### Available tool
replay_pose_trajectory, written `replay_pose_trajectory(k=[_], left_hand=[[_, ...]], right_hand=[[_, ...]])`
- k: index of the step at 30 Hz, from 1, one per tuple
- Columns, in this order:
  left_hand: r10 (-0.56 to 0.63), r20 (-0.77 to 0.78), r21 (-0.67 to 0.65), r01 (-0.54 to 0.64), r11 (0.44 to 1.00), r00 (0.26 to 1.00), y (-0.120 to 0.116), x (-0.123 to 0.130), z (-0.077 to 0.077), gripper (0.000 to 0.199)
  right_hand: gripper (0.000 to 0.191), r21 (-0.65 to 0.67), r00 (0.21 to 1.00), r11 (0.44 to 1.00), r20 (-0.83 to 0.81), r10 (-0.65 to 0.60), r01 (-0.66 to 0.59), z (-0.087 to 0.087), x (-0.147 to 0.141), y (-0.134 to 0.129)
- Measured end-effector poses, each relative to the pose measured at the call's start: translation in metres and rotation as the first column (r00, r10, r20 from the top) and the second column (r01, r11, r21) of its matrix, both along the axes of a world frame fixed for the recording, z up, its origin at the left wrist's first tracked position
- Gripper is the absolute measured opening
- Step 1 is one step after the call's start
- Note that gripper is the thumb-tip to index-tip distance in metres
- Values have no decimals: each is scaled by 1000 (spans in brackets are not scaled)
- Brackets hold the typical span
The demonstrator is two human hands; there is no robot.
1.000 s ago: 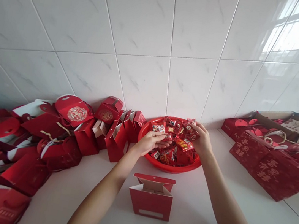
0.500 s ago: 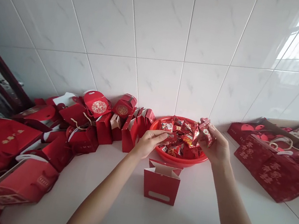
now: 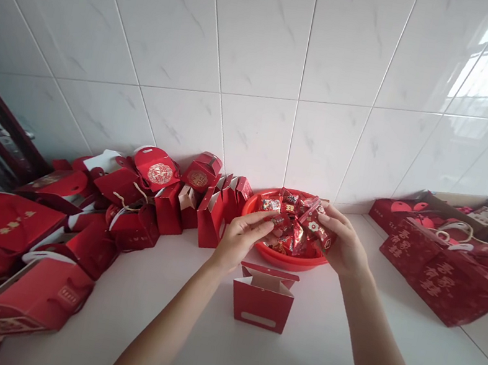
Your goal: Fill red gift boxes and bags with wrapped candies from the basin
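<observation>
the right hand has swung inward, bringing the wrapped candy it pinches closer to the left hand, which grips a small red packet. both items are over the basin, not yet in the open box on the table.

A single head-worn camera supplies the view. It looks forward and down from above the near side of the white worktop. Range is close: the left forearm and right forearm enter from the bottom edge. The tiled wall fills roughly the upper half.
</observation>
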State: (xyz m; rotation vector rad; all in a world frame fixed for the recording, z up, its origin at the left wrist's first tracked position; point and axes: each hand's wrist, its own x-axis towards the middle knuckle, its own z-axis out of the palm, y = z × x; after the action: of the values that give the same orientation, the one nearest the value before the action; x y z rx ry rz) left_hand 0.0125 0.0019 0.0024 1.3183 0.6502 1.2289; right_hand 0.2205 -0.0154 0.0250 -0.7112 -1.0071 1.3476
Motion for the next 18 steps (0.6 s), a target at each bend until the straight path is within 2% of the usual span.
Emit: replay_pose_trajectory(k=[6, 9, 14, 18], left_hand=[[148, -27, 175, -141, 974, 989, -8, -5, 3, 26], [163, -53, 260, -144, 955, 985, -11, -6, 5, 20], [117, -95, 321, -81, 944, 989, -18, -10, 7, 26], [158, -98, 338, -116, 934, 983, -21, -10, 6, 19]], right_hand=[[36, -24, 993, 993, 41, 114, -113, -3, 1, -1], [39, -34, 985, 986, 51, 163, -161, -6, -2, -2], [37, -13, 973, 975, 51, 224, -223, -7, -11, -2], [34, 16, 965, 966, 52, 256, -257, -7, -14, -4]])
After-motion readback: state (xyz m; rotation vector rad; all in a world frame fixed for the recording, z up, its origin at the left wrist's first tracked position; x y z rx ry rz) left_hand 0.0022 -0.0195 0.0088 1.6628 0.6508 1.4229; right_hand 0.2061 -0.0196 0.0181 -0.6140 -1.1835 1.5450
